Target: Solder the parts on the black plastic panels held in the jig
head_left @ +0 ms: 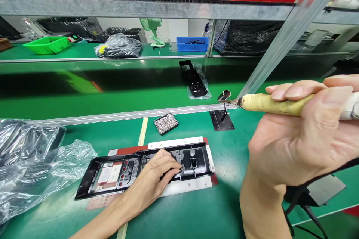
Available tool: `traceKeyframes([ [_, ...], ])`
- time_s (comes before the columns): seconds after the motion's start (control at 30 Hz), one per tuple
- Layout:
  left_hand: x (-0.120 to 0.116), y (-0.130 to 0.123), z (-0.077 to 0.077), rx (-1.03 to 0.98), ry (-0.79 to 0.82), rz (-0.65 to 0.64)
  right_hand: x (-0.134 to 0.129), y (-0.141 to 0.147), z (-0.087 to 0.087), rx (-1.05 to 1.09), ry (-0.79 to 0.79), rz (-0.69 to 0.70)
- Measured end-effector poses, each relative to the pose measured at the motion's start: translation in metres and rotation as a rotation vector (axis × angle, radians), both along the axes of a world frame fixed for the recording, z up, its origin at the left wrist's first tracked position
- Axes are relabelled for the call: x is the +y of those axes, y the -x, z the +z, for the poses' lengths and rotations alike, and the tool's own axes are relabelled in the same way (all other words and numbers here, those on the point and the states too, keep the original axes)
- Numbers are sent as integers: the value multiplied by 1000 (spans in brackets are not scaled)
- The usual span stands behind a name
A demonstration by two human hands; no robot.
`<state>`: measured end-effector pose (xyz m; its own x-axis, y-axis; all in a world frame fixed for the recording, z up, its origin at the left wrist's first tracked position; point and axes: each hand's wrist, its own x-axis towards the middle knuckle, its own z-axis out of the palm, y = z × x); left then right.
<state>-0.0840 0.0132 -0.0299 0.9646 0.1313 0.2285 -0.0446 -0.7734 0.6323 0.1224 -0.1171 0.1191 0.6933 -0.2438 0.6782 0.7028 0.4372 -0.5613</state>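
A long black plastic panel point(196, 160) lies in a red and white fixture point(179, 187) on the green bench. My left hand point(158, 170) rests on the middle of the panel, thumb and fingertips pinched together; whatever they hold, if anything, is too small to make out. Raised at the right, my right hand point(311, 134) is wrapped round the yellow handle of a soldering iron point(275, 104). The iron's tip points left, beside a small metal cup point(225, 95) on a stand. Behind the panel sits a small black tray point(166, 123) full of small metal pieces.
Clear plastic wrap point(67, 160) covers the bench at the left. Another black part point(195, 80) lies on plastic beyond the metal rail. A slanted metal post point(288, 33) stands at the right, near a grey box point(322, 190) with cables. A shelf point(140, 7) crosses above.
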Motion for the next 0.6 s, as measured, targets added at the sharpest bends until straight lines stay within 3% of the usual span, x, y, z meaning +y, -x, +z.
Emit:
traceKeyframes([
  [0.3,2,3,9,192,-180,-151,-2,-5,-3,-60,14,-31],
  [0.6,3,2,-2,77,-90,-86,0,-4,-1,-74,-34,1],
])
